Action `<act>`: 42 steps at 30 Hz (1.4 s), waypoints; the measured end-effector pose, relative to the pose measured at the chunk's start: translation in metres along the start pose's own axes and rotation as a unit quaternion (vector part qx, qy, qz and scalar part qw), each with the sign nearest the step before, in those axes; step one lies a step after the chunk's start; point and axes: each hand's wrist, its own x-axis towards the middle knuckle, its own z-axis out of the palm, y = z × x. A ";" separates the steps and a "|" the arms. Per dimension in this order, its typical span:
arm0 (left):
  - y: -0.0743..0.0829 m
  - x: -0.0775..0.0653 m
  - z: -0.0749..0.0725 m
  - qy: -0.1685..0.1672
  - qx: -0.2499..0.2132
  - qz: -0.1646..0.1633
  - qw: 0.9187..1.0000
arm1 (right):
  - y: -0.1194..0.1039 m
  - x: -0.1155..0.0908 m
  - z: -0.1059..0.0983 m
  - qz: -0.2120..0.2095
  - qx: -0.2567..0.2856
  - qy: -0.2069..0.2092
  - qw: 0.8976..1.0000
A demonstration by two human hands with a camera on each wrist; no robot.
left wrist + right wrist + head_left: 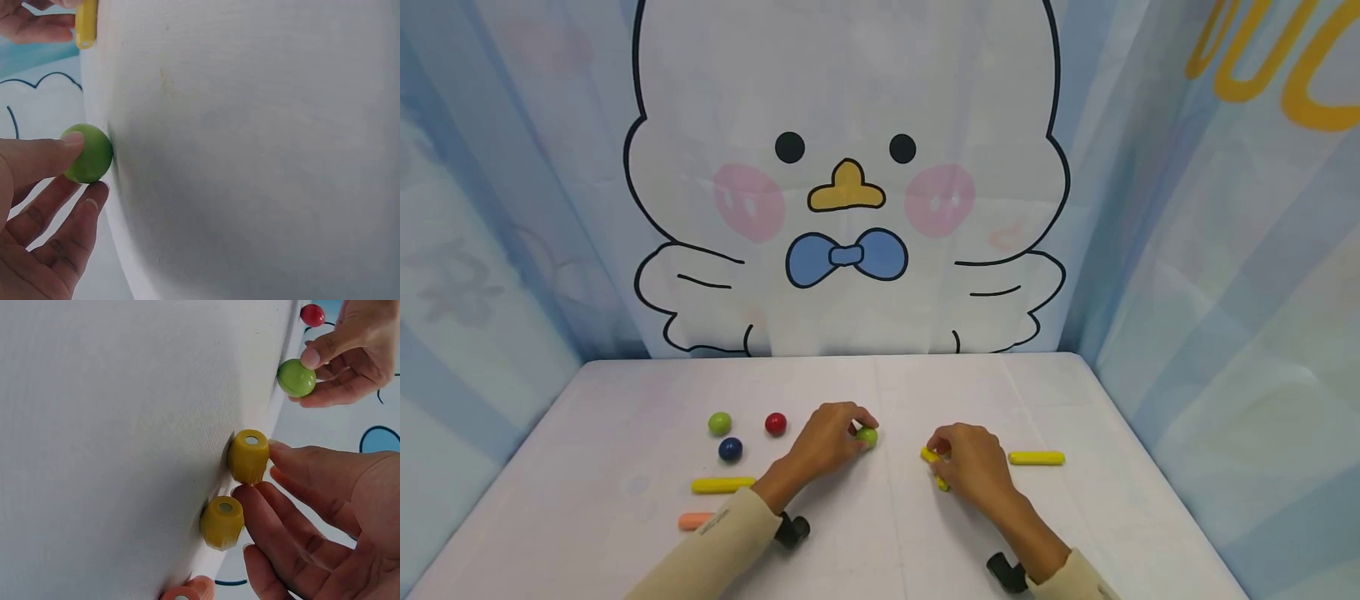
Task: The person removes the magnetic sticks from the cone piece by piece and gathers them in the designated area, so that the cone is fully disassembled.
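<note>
Thumb and fingers of my left hand point(831, 437) pinch a glossy green ball point(867, 437) at the table's middle. In the left wrist view the thumb presses the ball's side, with fingertips under it. My right hand point(973, 467) pinches a yellow rod point(929, 455), partly hidden by the fingers in the head view. The right wrist view shows this rod point(249, 456) end-on, with a pale round disc in its end. Beside it is a second yellow rod point(222, 523), below the thumb and near the fingers.
A second green ball point(719, 423), a dark blue ball point(730, 450) and a red ball point(776, 424) lie at the left. Nearer are a yellow rod point(722, 485) and an orange rod point(695, 521), partly behind the left sleeve. A printed curtain point(850, 317) stands behind the table point(880, 542).
</note>
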 end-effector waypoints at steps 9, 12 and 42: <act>0.001 -0.019 -0.011 -0.008 -0.005 -0.008 1.000 | 0.000 -0.002 0.002 0.002 0.014 0.001 1.000; 0.001 -0.029 -0.017 -0.004 -0.002 -0.012 1.000 | 0.001 -0.002 0.002 -0.001 0.013 0.001 1.000; -0.045 -0.086 -0.081 0.031 0.075 -0.144 0.986 | 0.003 -0.004 0.002 -0.013 0.011 0.012 1.000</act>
